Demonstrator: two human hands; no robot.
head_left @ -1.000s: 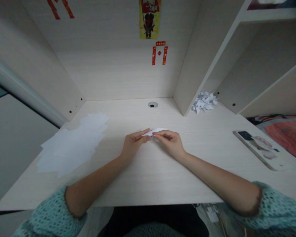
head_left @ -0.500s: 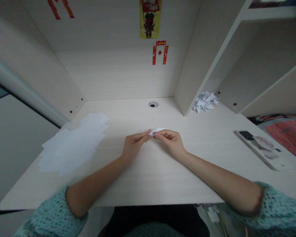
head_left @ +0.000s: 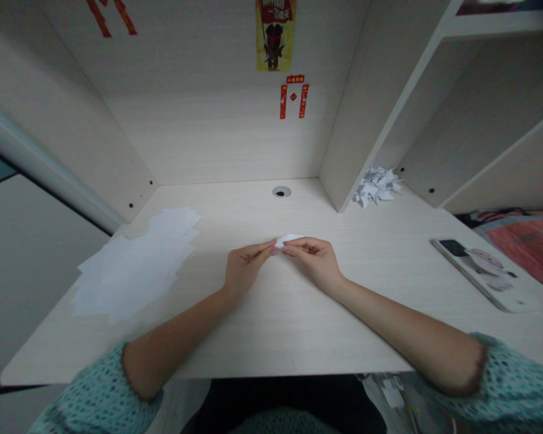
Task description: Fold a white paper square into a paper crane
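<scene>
A small piece of white paper [head_left: 292, 237] is pinched between my two hands, just above the middle of the desk. My left hand [head_left: 248, 262] is closed, its thumb and forefinger gripping the paper's left end. From the other side my right hand [head_left: 315, 259] pinches the same piece, its fingers hiding much of it. To the left lies a spread pile of white paper sheets [head_left: 136, 265]. Small folded paper pieces [head_left: 376, 185] are heaped at the back right, beside the upright panel.
On the right of the desk [head_left: 253, 337] lies a phone [head_left: 479, 274] with its camera side up. An upright panel [head_left: 366, 108] divides the desk's back. A round cable hole [head_left: 281, 191] is near the back wall. Red cloth [head_left: 529, 247] shows at far right.
The fingertips of my right hand have shifted very slightly on the small paper, and a bit more white shows between the hands. The piles and the phone stay where they were.
</scene>
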